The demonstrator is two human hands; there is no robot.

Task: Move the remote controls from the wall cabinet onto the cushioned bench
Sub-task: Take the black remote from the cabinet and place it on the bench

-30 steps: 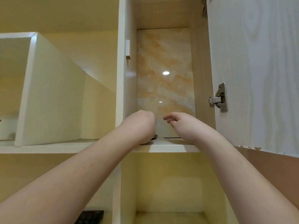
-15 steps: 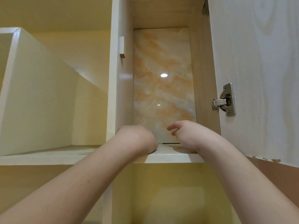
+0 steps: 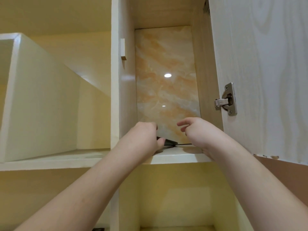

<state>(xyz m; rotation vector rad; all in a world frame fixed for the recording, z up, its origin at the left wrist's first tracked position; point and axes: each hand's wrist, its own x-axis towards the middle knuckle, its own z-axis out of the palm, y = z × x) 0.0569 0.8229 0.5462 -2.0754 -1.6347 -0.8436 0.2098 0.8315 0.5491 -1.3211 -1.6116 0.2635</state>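
Note:
I look up into the open wall cabinet. My left hand (image 3: pixel 144 139) reaches onto its shelf (image 3: pixel 178 156) and grips a black remote control (image 3: pixel 169 142); only the remote's dark end shows past my fingers. My right hand (image 3: pixel 198 130) hovers just above the shelf to the right, fingers loosely curled, holding nothing. A thin dark line (image 3: pixel 185 144) lies along the back of the shelf; I cannot tell what it is. The cushioned bench is out of view.
The cabinet door (image 3: pixel 260 72) stands open at the right, its metal hinge (image 3: pixel 226 100) close to my right forearm. A vertical divider (image 3: pixel 115 80) bounds the compartment on the left. Open cubbies lie left and below. A dark object (image 3: pixel 98 229) peeks in at the bottom edge.
My left hand has lifted slightly, and the remote's black end now shows beyond its fingers. My right hand has risen a little above the shelf.

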